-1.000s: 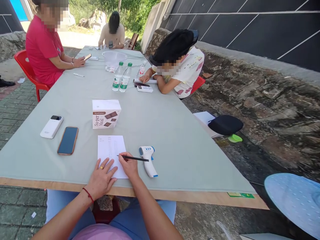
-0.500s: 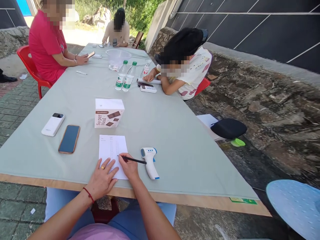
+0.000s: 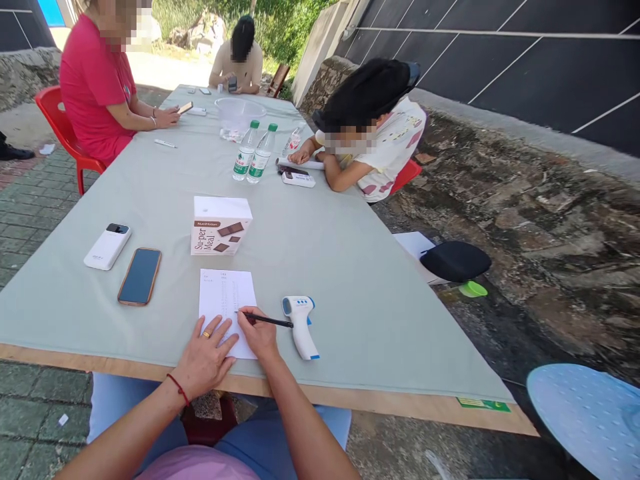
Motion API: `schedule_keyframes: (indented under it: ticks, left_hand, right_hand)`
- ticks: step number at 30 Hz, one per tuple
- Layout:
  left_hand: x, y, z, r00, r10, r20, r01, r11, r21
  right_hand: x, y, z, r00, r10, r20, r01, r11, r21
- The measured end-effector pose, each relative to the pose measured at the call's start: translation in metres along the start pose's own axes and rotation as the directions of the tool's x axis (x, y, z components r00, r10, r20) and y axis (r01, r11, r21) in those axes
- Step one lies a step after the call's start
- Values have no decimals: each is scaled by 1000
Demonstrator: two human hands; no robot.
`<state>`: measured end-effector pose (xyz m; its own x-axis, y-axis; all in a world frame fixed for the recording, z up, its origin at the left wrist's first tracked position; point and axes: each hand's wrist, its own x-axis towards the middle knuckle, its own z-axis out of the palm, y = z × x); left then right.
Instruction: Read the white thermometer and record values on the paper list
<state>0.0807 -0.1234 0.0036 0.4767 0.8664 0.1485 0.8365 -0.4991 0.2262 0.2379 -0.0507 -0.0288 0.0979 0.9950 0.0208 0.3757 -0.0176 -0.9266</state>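
A white sheet of paper (image 3: 214, 293) with columns of small writing lies flat near the table's front edge. My left hand (image 3: 209, 355) rests on its lower left part, fingers spread, a ring on one finger. Gripped in my right hand (image 3: 258, 337) is a black pen (image 3: 273, 321), its tip on the paper. Just right of that hand lies a white and blue infrared thermometer (image 3: 301, 327). Behind the paper stands a white and brown box (image 3: 220, 227). To the left are a phone (image 3: 139, 276) in a brown case and a white power bank (image 3: 107, 247).
Two water bottles (image 3: 257, 157) and a clear plastic basin (image 3: 240, 117) stand farther back on the grey-covered table (image 3: 380, 320). A person in pink (image 3: 97, 73) sits at left, another (image 3: 395, 147) leans on the right edge, a third (image 3: 239, 63) sits at the far end. A blue stool (image 3: 590, 413) is at lower right.
The view has shifted very slightly. Both my hands, the pen and the paper stay in nearly the same place. The far person's hand has drawn in towards the dark device.
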Motion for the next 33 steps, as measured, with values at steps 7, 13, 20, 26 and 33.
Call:
schedule_keyframes:
  ticks: [7, 13, 20, 26, 33]
  left_hand:
    - [0, -1, 0, 1000, 6, -1, -6, 1000, 0]
    - [0, -1, 0, 1000, 8, -4, -8, 1000, 1]
    - [0, 0, -1, 1000, 3, -2, -3, 1000, -8]
    - [0, -1, -1, 1000, 7, 3, -7, 1000, 7]
    - [0, -2, 0, 1000, 9, 1, -9, 1000, 10]
  right_hand:
    - [0, 0, 1, 1000, -5, -19, 5, 1000, 3]
    - [0, 1, 1, 1000, -8, -20, 9, 1000, 14]
    - [0, -1, 0, 1000, 8, -10, -8, 1000, 13]
    - [-1, -3, 1, 1000, 14, -19, -13, 999, 37]
    - [-1, 1, 1, 999, 13, -31, -12, 999, 42]
